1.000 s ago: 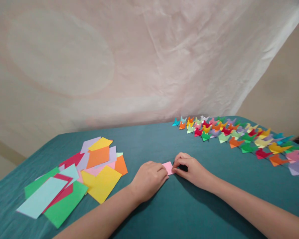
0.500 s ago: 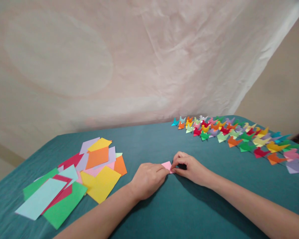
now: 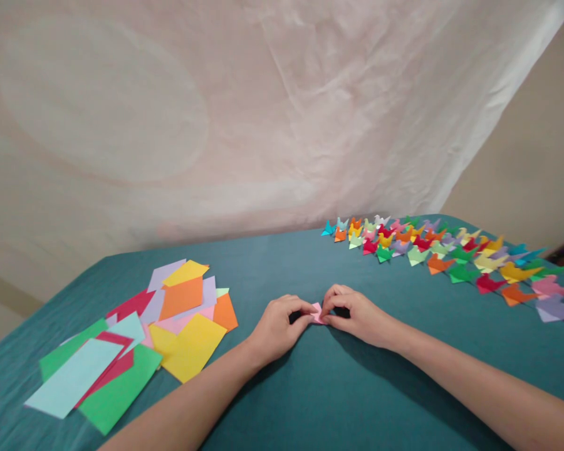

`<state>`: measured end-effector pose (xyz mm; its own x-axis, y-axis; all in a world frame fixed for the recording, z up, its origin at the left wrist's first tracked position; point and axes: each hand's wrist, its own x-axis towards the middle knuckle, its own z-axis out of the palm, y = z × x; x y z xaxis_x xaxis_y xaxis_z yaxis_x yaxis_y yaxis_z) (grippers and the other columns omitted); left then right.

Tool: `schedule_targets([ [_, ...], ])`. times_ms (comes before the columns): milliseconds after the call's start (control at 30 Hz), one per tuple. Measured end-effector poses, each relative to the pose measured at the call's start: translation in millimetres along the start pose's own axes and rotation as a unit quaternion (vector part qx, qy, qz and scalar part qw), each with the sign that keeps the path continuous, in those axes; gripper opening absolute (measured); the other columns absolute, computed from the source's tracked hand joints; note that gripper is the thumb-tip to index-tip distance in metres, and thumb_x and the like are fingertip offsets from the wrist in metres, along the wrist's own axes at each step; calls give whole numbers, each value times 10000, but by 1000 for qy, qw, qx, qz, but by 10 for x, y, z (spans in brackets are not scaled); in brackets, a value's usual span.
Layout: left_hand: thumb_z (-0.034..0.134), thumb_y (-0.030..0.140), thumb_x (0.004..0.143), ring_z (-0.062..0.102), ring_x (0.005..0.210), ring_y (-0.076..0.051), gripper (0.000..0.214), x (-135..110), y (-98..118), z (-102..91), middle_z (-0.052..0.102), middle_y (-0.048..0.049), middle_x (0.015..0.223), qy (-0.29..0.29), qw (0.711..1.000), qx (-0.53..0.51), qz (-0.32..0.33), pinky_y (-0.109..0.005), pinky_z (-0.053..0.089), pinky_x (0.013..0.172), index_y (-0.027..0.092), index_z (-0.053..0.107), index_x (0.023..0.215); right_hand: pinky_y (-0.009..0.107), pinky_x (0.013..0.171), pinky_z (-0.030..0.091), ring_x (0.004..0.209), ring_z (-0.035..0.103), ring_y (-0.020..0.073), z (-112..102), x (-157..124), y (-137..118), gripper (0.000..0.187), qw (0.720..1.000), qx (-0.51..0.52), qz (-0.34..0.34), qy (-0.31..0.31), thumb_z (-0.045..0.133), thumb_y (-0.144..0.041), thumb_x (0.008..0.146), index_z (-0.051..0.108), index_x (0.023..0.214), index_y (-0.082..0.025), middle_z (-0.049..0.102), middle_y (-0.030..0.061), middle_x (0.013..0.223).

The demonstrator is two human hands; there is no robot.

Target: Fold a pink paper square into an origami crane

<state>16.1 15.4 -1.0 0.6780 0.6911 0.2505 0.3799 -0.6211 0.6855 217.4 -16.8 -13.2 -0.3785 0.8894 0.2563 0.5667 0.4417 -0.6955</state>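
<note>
A small piece of folded pink paper point(image 3: 316, 313) lies between my hands, at the middle of the teal-covered table point(image 3: 282, 401). My left hand point(image 3: 282, 322) pinches its left side between thumb and forefinger. On the right side, my right hand point(image 3: 355, 315) grips the paper with bent fingers and thumb. The fingertips hide much of the paper, so the exact fold cannot be made out.
Flat coloured paper sheets point(image 3: 195, 344) lie in a loose, overlapping pile to the left. Several rows of small folded paper birds point(image 3: 460, 272) stand at the right and far right. A pale cloth point(image 3: 244, 125) hangs behind the table's far edge.
My left hand has gone from lying over the paper to pinching its left side with thumb and forefinger. The right hand stays at the right side.
</note>
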Motion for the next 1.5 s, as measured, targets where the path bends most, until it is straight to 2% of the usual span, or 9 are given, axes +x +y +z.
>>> schedule_targets([
  [467,540,153,827,605,829,-145,146,14,7,27,678,-18,885,8,1000,12,-18,-269,449,792,188,673,878,300,758,418,828,544,156,-17,-26,-50,124,999,-26,-30,-2,542,-176,837,658,800,-200,602,36,852],
  [633,543,167,828,611,836,-148,144,23,28,16,681,-22,885,8,1000,4,-21,-262,456,788,188,679,873,323,804,418,876,555,162,-92,-96,-84,226,993,-53,-102,-25,457,-153,881,665,946,-216,643,56,944],
  [833,549,171,827,612,831,-143,131,20,41,6,683,-20,879,8,1000,2,-20,-257,454,789,181,675,860,350,825,437,945,548,176,-147,-173,-43,435,974,-135,-172,-53,381,-52,843,552,1201,-229,644,70,1039],
  [1067,542,170,832,605,823,-144,124,10,32,34,675,-25,882,17,1000,17,-14,-268,451,789,177,662,865,375,836,442,990,534,200,-133,-212,3,453,952,-213,-207,-68,407,-87,853,485,1283,-205,631,106,1082],
  [1233,526,166,837,587,823,-154,135,-14,8,50,649,-35,858,31,996,81,6,-284,454,777,176,649,892,382,836,436,998,522,208,-127,-218,-16,441,945,-242,-202,-81,408,-89,863,482,1284,-200,620,103,1093],
  [1367,446,157,880,570,872,-142,190,-69,64,12,604,-56,949,25,987,148,58,-264,461,779,177,629,926,369,827,440,983,524,204,-125,-207,-40,399,943,-248,-210,-75,407,-100,874,516,1247,-187,627,109,1057],
  [1500,400,187,914,542,1007,-204,222,-190,240,31,592,-96,1075,14,943,308,126,-359,438,845,159,587,1029,370,800,443,935,529,204,-123,-191,-44,351,938,-263,-215,-77,418,-124,885,551,1203,-190,628,110,1045],
])
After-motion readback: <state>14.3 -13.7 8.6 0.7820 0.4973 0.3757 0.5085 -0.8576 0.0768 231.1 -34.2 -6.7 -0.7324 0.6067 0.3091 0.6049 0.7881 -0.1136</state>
